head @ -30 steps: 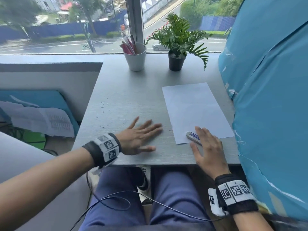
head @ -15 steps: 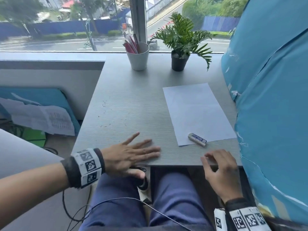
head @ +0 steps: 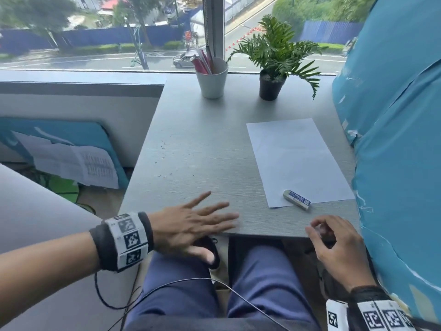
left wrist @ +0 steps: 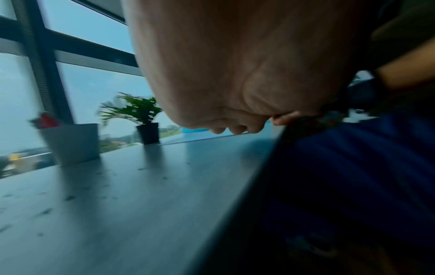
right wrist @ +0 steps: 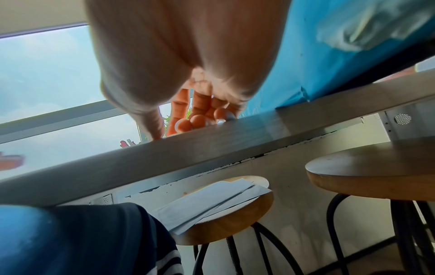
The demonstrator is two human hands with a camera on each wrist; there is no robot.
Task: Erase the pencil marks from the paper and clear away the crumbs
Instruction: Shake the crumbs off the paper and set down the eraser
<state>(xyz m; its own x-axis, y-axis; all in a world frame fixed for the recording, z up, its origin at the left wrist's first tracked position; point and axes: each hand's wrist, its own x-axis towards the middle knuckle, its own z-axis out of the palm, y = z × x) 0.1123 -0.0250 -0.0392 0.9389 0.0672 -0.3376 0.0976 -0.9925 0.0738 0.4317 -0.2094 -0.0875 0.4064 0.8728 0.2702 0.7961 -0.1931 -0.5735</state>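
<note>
A white sheet of paper lies on the right half of the grey table. A white eraser in a blue sleeve rests across the sheet's near corner, untouched. Dark eraser crumbs are scattered over the table's left part, and they show blurred in the left wrist view as crumbs. My left hand lies flat, fingers straight, on the table's near edge, its thumb hanging below. My right hand hovers at the near edge below the eraser, fingers loosely curled and holding nothing.
At the back by the window stand a white cup of pens and a potted plant. A blue covered bulk borders the table's right side. Under the table are wooden stools, one carrying papers. A cable crosses my lap.
My right hand has let go of the eraser and drawn back to the table's near edge. My left hand has slid back toward me, its thumb now off the edge.
</note>
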